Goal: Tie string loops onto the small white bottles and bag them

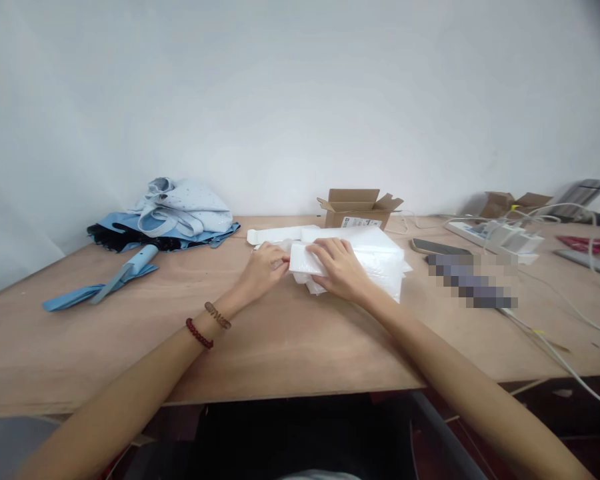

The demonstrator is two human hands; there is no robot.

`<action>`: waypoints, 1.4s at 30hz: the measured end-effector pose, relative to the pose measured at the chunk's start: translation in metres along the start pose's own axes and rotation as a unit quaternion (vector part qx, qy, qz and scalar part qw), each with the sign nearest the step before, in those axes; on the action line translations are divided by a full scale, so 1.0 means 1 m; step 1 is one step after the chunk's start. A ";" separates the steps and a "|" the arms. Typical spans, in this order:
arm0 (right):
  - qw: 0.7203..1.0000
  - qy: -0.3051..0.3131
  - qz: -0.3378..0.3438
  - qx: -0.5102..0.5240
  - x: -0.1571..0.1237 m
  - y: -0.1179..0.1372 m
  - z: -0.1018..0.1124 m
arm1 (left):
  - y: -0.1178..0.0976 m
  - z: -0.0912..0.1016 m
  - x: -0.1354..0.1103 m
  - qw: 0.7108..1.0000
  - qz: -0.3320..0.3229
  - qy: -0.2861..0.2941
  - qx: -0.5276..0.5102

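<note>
A white plastic-wrapped bundle [375,257] lies on the wooden table [280,347] in front of me. My right hand [341,270] rests on its near left corner, fingers curled over the wrapping. My left hand [264,267] pinches the wrapping's left edge, fingers pressed together. Two bead bracelets sit on my left wrist [209,323]. A long white foam piece [280,234] lies just behind the hands.
An open cardboard box [359,208] stands behind the bundle. A folded blue umbrella and light cloth [165,220] lie at the back left. At the right are a phone [439,247], a power strip [495,235], white cables [555,347] and another small box [513,202].
</note>
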State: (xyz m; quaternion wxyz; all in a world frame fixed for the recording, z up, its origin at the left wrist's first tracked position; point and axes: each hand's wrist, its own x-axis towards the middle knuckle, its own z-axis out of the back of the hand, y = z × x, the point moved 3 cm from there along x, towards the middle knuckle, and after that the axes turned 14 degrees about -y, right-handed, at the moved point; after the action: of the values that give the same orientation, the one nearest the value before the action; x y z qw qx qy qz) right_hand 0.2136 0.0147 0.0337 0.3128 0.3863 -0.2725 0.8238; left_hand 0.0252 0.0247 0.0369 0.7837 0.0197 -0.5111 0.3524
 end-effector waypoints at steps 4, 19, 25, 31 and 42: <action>1.000 -0.012 0.012 0.004 -0.002 0.001 -0.002 | -0.011 -0.008 -0.004 0.997 -0.011 0.061 -0.048; 0.998 -0.038 0.046 0.001 0.004 0.010 0.012 | 0.032 -0.009 -0.004 0.922 0.345 0.057 -0.163; 0.994 -0.037 0.057 -0.082 0.004 0.017 0.009 | 0.025 -0.006 -0.006 0.888 0.414 -0.027 -0.200; 0.987 -0.070 0.043 -0.138 0.001 0.015 0.002 | 0.014 -0.004 -0.006 0.876 0.425 -0.060 -0.221; 0.989 -0.037 0.015 -0.142 0.001 0.011 0.000 | 0.001 0.006 -0.002 0.911 0.300 -0.123 -0.255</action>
State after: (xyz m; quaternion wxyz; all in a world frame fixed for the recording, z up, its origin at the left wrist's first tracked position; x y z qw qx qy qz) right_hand 0.2053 0.0073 0.0321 0.3420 0.3644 -0.4036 0.7664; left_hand 0.0194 0.0227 0.0379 0.5506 -0.2921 -0.6576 0.4231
